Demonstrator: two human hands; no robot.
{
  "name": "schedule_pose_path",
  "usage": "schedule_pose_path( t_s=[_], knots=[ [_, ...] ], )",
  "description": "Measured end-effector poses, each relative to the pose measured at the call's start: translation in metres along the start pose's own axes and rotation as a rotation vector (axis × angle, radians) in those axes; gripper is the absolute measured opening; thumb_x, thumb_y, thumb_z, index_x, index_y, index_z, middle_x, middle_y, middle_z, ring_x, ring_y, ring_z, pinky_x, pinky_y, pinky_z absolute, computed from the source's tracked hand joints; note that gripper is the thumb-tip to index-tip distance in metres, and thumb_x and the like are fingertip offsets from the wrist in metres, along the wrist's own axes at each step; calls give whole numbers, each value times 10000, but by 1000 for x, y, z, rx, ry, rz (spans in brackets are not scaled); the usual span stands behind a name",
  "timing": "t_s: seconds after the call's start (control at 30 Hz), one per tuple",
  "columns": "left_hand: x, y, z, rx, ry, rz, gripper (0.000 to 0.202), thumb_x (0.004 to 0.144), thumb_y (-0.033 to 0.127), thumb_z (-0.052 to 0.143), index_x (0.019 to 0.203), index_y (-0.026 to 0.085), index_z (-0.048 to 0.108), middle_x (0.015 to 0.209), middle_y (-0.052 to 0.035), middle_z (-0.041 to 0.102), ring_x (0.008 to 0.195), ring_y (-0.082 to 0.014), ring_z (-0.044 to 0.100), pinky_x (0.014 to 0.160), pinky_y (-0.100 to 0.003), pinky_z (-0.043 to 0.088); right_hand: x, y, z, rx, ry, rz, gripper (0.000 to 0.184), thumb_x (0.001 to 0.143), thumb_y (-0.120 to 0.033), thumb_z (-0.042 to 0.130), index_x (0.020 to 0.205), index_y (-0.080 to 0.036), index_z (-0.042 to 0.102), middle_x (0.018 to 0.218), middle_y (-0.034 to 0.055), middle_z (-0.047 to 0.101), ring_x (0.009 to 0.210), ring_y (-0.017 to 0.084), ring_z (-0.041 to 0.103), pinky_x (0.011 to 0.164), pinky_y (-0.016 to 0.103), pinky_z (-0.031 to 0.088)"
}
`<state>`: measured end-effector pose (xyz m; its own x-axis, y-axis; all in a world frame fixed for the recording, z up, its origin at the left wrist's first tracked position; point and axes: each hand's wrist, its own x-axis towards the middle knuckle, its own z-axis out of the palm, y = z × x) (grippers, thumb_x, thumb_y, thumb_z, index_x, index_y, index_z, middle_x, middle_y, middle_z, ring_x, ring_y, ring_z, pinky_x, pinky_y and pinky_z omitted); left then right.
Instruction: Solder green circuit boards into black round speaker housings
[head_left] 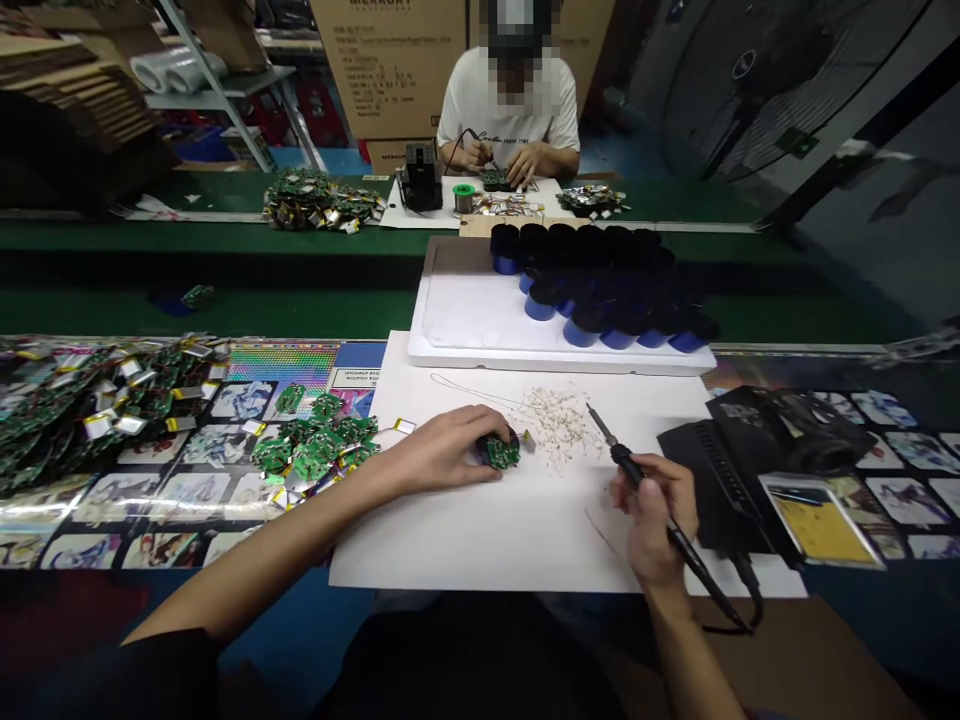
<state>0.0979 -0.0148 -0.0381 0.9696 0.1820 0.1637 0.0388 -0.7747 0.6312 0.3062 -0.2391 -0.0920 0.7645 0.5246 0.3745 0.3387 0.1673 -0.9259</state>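
Observation:
My left hand (461, 445) is closed around a small round green circuit board (501, 452), which appears seated in a dark cup whose sides my fingers mostly cover. A small yellow-ended part sticks out at its right. In my right hand (656, 510) is a soldering iron (630, 465), gripped by its handle like a pen, its tip pointing up and left, apart from the board. Between the two lies a scatter of small tan bits (562, 425) on the white sheet (480, 540). A thin wire loop (457, 385) rests behind my left hand.
Green boards with battery cells lie in a small pile (319, 440) and a large heap (112, 400) at left. Blue cups with black tops (585, 325) stand on a white foam tray (465, 310). A black soldering station (720, 480) sits at right. Opposite, a co-worker (517, 125) handles a board.

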Motion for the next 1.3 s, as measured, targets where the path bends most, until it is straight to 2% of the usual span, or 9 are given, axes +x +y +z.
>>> schedule_pose_path(
  t_s=[0.07, 0.17, 0.27, 0.4, 0.6, 0.8, 1.03, 1.17, 1.3],
  knots=[
    [-6, 0, -16, 9, 51, 14, 338, 950, 277, 771, 1259, 225, 643, 1334, -95, 715, 1249, -234, 700, 1054, -384, 601, 0, 6, -5, -43, -85, 47, 245, 1002, -426, 678, 1116, -209, 684, 789, 22, 725, 605, 161, 675, 533, 281, 534],
    [-17, 0, -41, 152, 156, 35, 308, 964, 196, 698, 1266, 216, 643, 1408, -127, 679, 1328, -259, 661, 1105, -445, 583, -4, 13, -11, -89, -198, 84, 234, 999, -390, 714, 1157, -219, 707, 880, 47, 783, 756, 186, 763, 707, 324, 637],
    [-23, 0, -59, 284, 230, 65, 313, 951, 145, 681, 1253, 216, 640, 1425, -138, 668, 1356, -274, 640, 1107, -475, 579, -6, 17, -14, -140, -263, 105, 260, 991, -391, 734, 1195, -229, 722, 984, 68, 812, 900, 213, 796, 861, 367, 662],
    [-22, -1, -68, 334, 277, 122, 308, 947, 143, 695, 1240, 212, 628, 1393, -137, 684, 1314, -268, 663, 1070, -466, 594, -5, 21, -15, -184, -298, 142, 308, 989, -407, 740, 1245, -237, 721, 1061, 77, 826, 981, 223, 806, 929, 373, 654],
    [-15, 1, -64, 322, 303, 150, 323, 921, 112, 716, 1222, 203, 643, 1376, -134, 694, 1298, -268, 678, 1066, -437, 600, -3, 22, -14, -217, -320, 189, 336, 999, -479, 712, 1246, -250, 716, 1078, 77, 829, 987, 226, 804, 924, 360, 647],
    [-15, 5, -60, 271, 363, 201, 343, 901, 93, 711, 1215, 212, 644, 1362, -133, 701, 1294, -273, 686, 1058, -430, 609, -6, 26, -15, -184, -244, 219, 363, 979, -532, 720, 1209, -251, 723, 1013, 76, 833, 935, 232, 811, 917, 367, 659],
    [-26, 9, -61, 266, 388, 213, 346, 900, 102, 716, 1220, 214, 651, 1382, -134, 694, 1310, -276, 675, 1061, -446, 606, -5, 22, -12, -154, -173, 211, 398, 943, -548, 760, 1166, -219, 740, 952, 87, 832, 842, 229, 813, 848, 366, 679],
    [-33, 3, -72, 206, 442, 143, 314, 910, 177, 779, 1206, 214, 680, 1365, -124, 719, 1289, -255, 701, 1089, -410, 603, -3, 17, -9, -131, -179, 205, 373, 961, -551, 740, 1130, -218, 739, 911, 83, 835, 804, 220, 811, 789, 342, 678],
    [-39, -26, -96, 172, 572, -24, 355, 867, 363, 876, 1135, 195, 714, 1304, -117, 750, 1222, -254, 733, 1027, -369, 626, -2, 16, -8, -134, -188, 216, 374, 979, -566, 708, 1127, -223, 731, 936, 90, 843, 819, 225, 815, 800, 357, 680]
  ],
)
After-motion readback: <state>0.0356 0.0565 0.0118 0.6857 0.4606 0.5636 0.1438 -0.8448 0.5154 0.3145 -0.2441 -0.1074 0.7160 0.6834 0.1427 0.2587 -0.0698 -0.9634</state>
